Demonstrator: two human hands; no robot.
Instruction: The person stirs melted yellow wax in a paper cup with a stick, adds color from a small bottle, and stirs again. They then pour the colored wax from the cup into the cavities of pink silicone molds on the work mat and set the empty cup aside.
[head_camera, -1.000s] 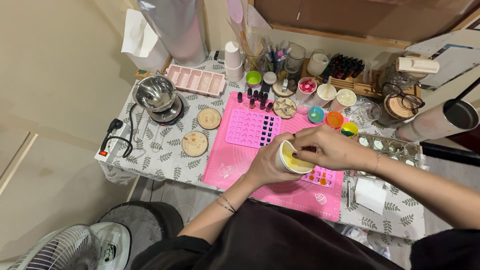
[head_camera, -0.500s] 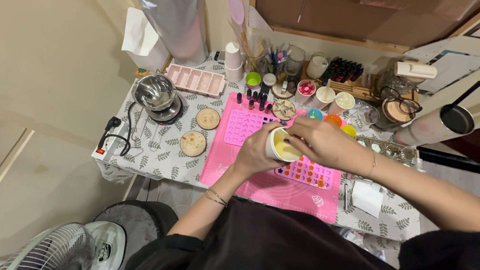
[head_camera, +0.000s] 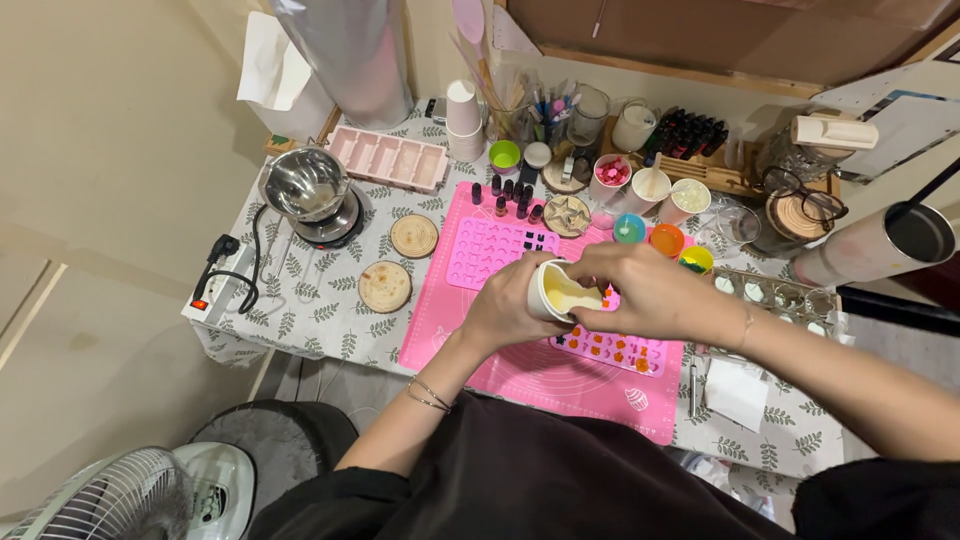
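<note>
Item: small white cup (head_camera: 556, 290) of pale yellow liquid, held above the pink silicone mat (head_camera: 520, 350) on the counter (head_camera: 300, 290). Left hand (head_camera: 505, 310) is clamped round the cup's side; right hand (head_camera: 640, 292) is closed at its rim, fingers bunched over the mouth, though whether they pinch a small tool is hidden. Change since a second ago: the cup and both hands have drifted from over the lower mould with coloured fills (head_camera: 615, 348) up and leftward, and the cup now sits between that mould and the upper pink mould (head_camera: 497, 252), which appears unfilled. Judged meaning: the work over the lower mould looks paused or done, with the liquid being tended in the cup. Adjacent: dark dropper bottles (head_camera: 510, 193), two wooden discs (head_camera: 400, 262), steel bowl on hotplate (head_camera: 305, 188), colour cups (head_camera: 655, 238).
</note>
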